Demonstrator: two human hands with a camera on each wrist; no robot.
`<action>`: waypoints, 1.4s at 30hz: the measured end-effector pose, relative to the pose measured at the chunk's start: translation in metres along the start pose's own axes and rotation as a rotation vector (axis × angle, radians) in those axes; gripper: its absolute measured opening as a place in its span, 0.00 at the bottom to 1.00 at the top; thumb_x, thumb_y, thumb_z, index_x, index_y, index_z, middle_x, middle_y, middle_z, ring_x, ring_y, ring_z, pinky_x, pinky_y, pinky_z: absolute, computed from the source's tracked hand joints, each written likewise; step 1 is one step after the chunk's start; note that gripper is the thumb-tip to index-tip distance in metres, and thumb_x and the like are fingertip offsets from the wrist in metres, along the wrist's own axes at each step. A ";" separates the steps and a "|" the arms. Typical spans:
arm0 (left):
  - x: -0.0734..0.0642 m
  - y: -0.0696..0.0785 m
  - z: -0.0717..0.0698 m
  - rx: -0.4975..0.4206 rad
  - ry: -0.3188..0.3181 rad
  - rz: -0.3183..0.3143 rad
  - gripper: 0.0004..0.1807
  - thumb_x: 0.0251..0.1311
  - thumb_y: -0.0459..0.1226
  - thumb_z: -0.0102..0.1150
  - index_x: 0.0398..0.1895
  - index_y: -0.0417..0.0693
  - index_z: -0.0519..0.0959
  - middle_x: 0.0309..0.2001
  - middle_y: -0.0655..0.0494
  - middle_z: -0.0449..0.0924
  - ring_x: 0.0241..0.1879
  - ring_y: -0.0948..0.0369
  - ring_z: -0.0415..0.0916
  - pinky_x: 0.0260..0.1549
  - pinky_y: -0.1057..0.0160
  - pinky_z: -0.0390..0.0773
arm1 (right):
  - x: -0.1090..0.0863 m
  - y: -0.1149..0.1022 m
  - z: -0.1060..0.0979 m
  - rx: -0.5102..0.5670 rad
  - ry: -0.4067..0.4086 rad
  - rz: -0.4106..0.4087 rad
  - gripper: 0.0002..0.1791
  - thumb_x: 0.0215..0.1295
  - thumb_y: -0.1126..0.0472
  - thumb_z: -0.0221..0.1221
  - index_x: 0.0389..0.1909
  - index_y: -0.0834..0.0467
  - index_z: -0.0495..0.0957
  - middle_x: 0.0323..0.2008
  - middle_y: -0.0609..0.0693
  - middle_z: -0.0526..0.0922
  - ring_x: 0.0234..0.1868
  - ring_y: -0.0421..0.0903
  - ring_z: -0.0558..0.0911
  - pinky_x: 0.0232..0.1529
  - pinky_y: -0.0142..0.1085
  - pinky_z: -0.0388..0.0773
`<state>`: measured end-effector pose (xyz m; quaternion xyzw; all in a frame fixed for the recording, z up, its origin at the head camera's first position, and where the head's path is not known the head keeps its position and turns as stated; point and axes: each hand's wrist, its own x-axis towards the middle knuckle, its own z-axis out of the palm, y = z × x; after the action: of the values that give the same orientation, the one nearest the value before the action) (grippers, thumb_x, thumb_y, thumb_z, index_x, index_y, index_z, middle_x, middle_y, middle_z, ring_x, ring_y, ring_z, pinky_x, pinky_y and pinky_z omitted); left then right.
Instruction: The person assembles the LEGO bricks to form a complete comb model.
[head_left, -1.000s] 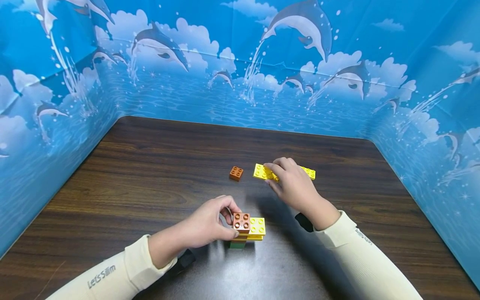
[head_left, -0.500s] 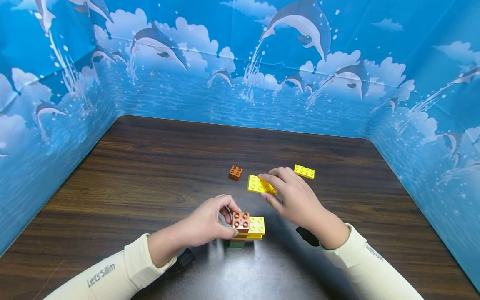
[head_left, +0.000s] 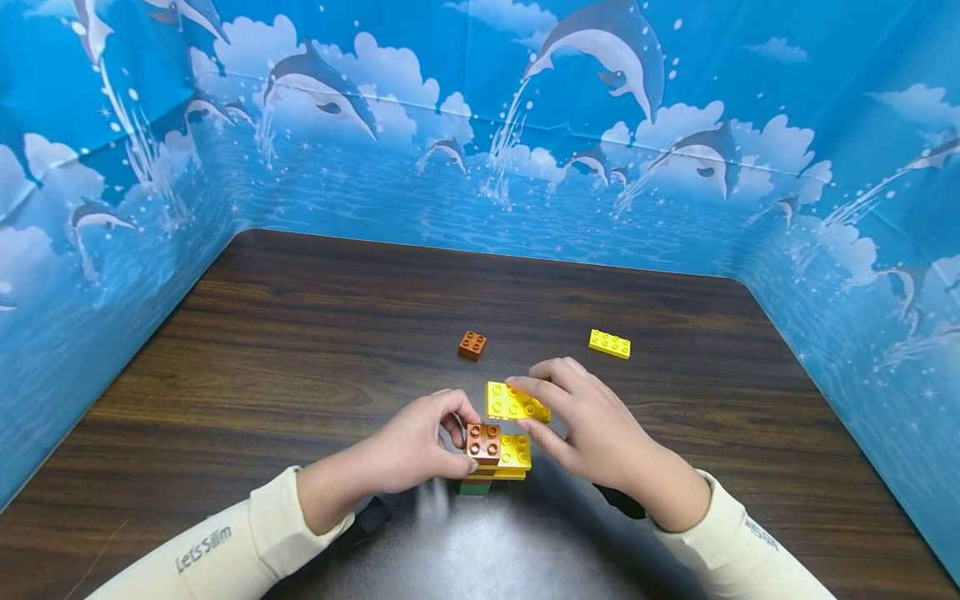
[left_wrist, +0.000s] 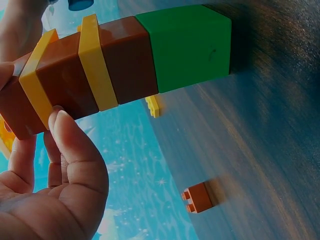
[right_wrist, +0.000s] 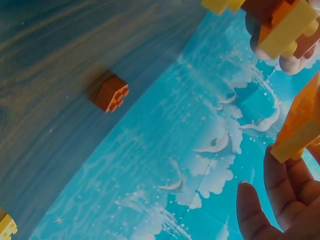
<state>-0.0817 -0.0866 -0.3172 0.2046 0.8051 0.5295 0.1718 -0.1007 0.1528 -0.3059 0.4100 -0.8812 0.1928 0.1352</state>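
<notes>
A tower of stacked toy bricks [left_wrist: 127,62] stands upright on the table. In the left wrist view it has a green block [left_wrist: 192,47] at the bottom, then brown bricks alternating with thin yellow plates. The yellow plates stick out to the right under the top brown brick [head_left: 483,444]. My left hand [head_left: 412,446] grips the tower near its top between thumb and fingers. My right hand [head_left: 600,425] pinches a loose yellow plate [head_left: 499,402] by its right end. That plate is raised just beyond the tower top, studs up.
A loose brown brick [head_left: 472,345] lies on the dark wooden table [head_left: 330,333] beyond the tower. Another yellow plate [head_left: 610,343] lies farther right. A blue dolphin-print sheet [head_left: 375,192] walls the table's back and sides.
My right hand has lifted one yellow plate off the table and carried it toward me, close to the tower. The other yellow plate stays behind. My left hand keeps its grip on the tower.
</notes>
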 end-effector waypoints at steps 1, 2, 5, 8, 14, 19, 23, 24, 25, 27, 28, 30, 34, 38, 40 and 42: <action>0.000 0.000 0.000 -0.003 0.001 0.002 0.16 0.43 0.28 0.66 0.38 0.38 0.74 0.36 0.51 0.71 0.34 0.57 0.72 0.27 0.68 0.76 | -0.001 -0.001 0.000 0.008 -0.001 -0.008 0.26 0.56 0.56 0.68 0.57 0.54 0.78 0.47 0.48 0.77 0.46 0.43 0.73 0.41 0.38 0.75; 0.000 0.000 0.000 -0.003 0.002 0.007 0.16 0.43 0.28 0.66 0.37 0.38 0.73 0.36 0.51 0.71 0.34 0.57 0.72 0.27 0.68 0.76 | -0.001 -0.001 0.001 0.017 -0.003 -0.016 0.26 0.56 0.56 0.68 0.57 0.54 0.78 0.47 0.47 0.77 0.46 0.43 0.73 0.41 0.37 0.75; 0.000 -0.001 0.000 0.001 0.007 0.016 0.16 0.43 0.28 0.66 0.36 0.38 0.73 0.35 0.51 0.71 0.34 0.56 0.72 0.27 0.68 0.76 | -0.002 -0.003 0.002 0.039 -0.004 -0.037 0.25 0.56 0.55 0.68 0.56 0.54 0.78 0.46 0.47 0.76 0.44 0.41 0.72 0.40 0.35 0.75; 0.000 -0.001 0.001 0.010 0.011 0.024 0.16 0.42 0.28 0.66 0.36 0.38 0.73 0.35 0.51 0.71 0.34 0.56 0.72 0.27 0.69 0.76 | -0.003 -0.005 0.004 0.048 -0.007 -0.047 0.25 0.56 0.55 0.67 0.56 0.54 0.78 0.45 0.46 0.76 0.44 0.41 0.72 0.39 0.34 0.75; 0.000 -0.002 0.001 0.010 0.015 0.025 0.15 0.42 0.28 0.66 0.35 0.38 0.73 0.34 0.51 0.71 0.33 0.58 0.72 0.27 0.69 0.75 | -0.005 -0.007 0.007 0.078 0.003 -0.077 0.23 0.59 0.53 0.65 0.55 0.54 0.79 0.45 0.46 0.76 0.44 0.40 0.72 0.39 0.33 0.74; -0.001 -0.002 0.000 0.003 0.008 0.016 0.15 0.43 0.28 0.66 0.35 0.38 0.72 0.34 0.51 0.71 0.33 0.58 0.71 0.26 0.68 0.74 | -0.006 -0.007 0.011 0.104 0.009 -0.112 0.21 0.62 0.52 0.63 0.54 0.55 0.79 0.44 0.45 0.75 0.42 0.40 0.72 0.38 0.32 0.74; -0.001 -0.001 0.000 0.002 0.009 0.015 0.15 0.43 0.28 0.66 0.35 0.38 0.72 0.34 0.51 0.71 0.33 0.58 0.71 0.26 0.68 0.74 | -0.007 -0.008 0.013 0.110 0.004 -0.119 0.21 0.62 0.52 0.63 0.54 0.55 0.79 0.43 0.45 0.75 0.40 0.39 0.72 0.37 0.31 0.73; -0.001 -0.001 0.001 0.002 0.010 0.015 0.15 0.43 0.28 0.66 0.35 0.38 0.72 0.34 0.51 0.71 0.33 0.58 0.71 0.26 0.68 0.74 | -0.007 -0.009 0.013 0.109 0.001 -0.117 0.21 0.61 0.52 0.63 0.54 0.54 0.79 0.43 0.45 0.75 0.40 0.39 0.72 0.37 0.31 0.73; -0.001 -0.001 0.001 0.002 0.010 0.014 0.15 0.43 0.28 0.66 0.35 0.38 0.72 0.34 0.51 0.71 0.33 0.58 0.71 0.25 0.68 0.74 | -0.007 -0.009 0.012 0.108 -0.001 -0.116 0.21 0.61 0.52 0.64 0.54 0.54 0.79 0.43 0.45 0.75 0.40 0.39 0.72 0.37 0.31 0.73; -0.001 -0.001 0.001 0.003 0.011 0.012 0.15 0.43 0.28 0.66 0.35 0.38 0.72 0.34 0.51 0.70 0.33 0.58 0.71 0.25 0.68 0.74 | -0.007 -0.010 0.012 0.108 -0.005 -0.113 0.21 0.60 0.53 0.64 0.54 0.54 0.79 0.43 0.45 0.75 0.40 0.39 0.72 0.37 0.31 0.74; -0.001 -0.001 0.001 0.004 0.011 0.012 0.15 0.43 0.28 0.66 0.35 0.38 0.72 0.34 0.51 0.70 0.33 0.58 0.71 0.25 0.68 0.74 | -0.007 -0.010 0.012 0.107 -0.008 -0.112 0.22 0.59 0.53 0.64 0.54 0.54 0.79 0.43 0.45 0.75 0.40 0.39 0.72 0.37 0.31 0.74; -0.001 -0.001 0.001 0.005 0.010 0.011 0.15 0.43 0.28 0.66 0.35 0.38 0.72 0.34 0.51 0.70 0.33 0.58 0.71 0.25 0.68 0.74 | -0.007 -0.011 0.012 0.102 -0.014 -0.110 0.22 0.59 0.53 0.64 0.54 0.54 0.79 0.43 0.45 0.75 0.40 0.39 0.72 0.38 0.31 0.74; -0.001 -0.001 0.000 0.007 0.008 0.008 0.15 0.44 0.28 0.66 0.36 0.38 0.72 0.34 0.51 0.71 0.33 0.58 0.71 0.26 0.68 0.74 | -0.007 -0.012 0.010 0.086 -0.035 -0.101 0.22 0.59 0.52 0.65 0.54 0.54 0.80 0.42 0.44 0.75 0.40 0.38 0.71 0.37 0.31 0.74; -0.001 -0.001 0.000 0.008 0.008 0.012 0.15 0.44 0.28 0.66 0.36 0.38 0.72 0.34 0.51 0.71 0.33 0.58 0.71 0.25 0.68 0.74 | -0.006 -0.013 0.008 0.066 -0.053 -0.095 0.22 0.58 0.52 0.65 0.54 0.54 0.80 0.42 0.44 0.75 0.39 0.38 0.71 0.36 0.31 0.73; -0.001 -0.001 0.000 0.008 0.009 0.014 0.15 0.44 0.28 0.66 0.36 0.38 0.73 0.34 0.51 0.71 0.32 0.58 0.71 0.25 0.68 0.74 | -0.005 -0.014 0.007 0.054 -0.060 -0.097 0.22 0.58 0.53 0.65 0.53 0.54 0.80 0.42 0.45 0.75 0.39 0.39 0.71 0.36 0.31 0.73; -0.001 -0.001 0.001 0.009 0.009 0.013 0.15 0.44 0.28 0.66 0.36 0.38 0.73 0.34 0.51 0.71 0.32 0.59 0.71 0.25 0.68 0.74 | -0.004 -0.015 0.006 0.041 -0.066 -0.100 0.22 0.58 0.53 0.65 0.53 0.54 0.80 0.42 0.45 0.75 0.38 0.39 0.71 0.35 0.30 0.73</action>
<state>-0.0805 -0.0873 -0.3185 0.2082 0.8068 0.5281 0.1639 -0.0868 0.1441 -0.3092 0.4623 -0.8595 0.1900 0.1072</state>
